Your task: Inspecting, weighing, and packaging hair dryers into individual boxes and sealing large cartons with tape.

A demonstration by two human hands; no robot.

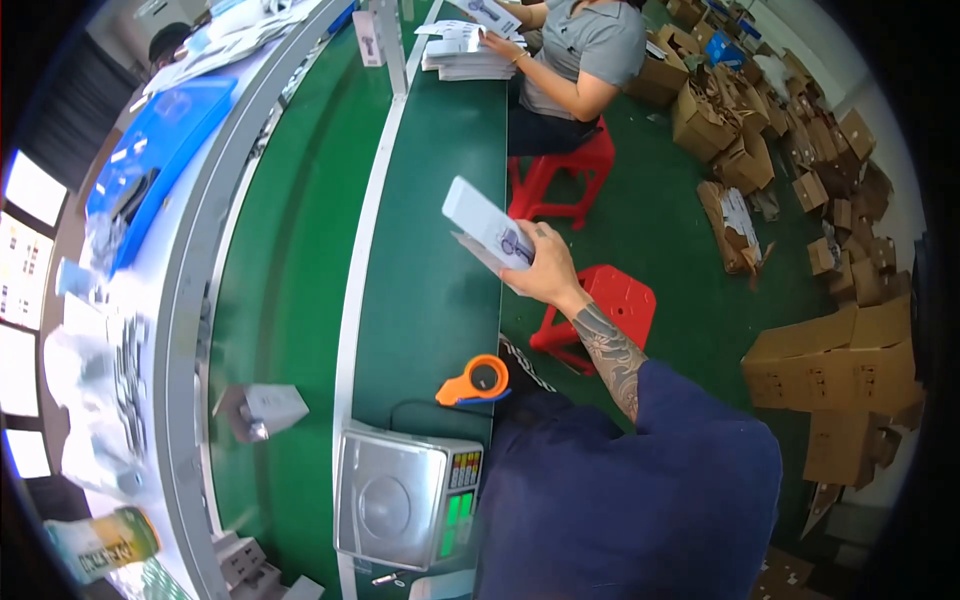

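My right hand (548, 266) is closed around a white carton (488, 225) printed with a dark picture of a device. Held at a tilt, the carton is above the dark green bench top (428, 250), with its long end pointing away to the left. My left hand does not show. Nearer to me on the bench is an orange tape dispenser (473, 381), and beside it stands a weighing scale (392, 500) with a metal pan and a lit green display. Another white carton (268, 410) lies on the green conveyor belt (290, 240), its end open.
A co-worker in a grey shirt (600, 50) handles cartons beside a white stack (468, 66) at the far end. Red stools (620, 305) stand right of the bench. Cardboard boxes (830, 365) pile up farther right. A metal rail and blue tray (165, 150) line the left.
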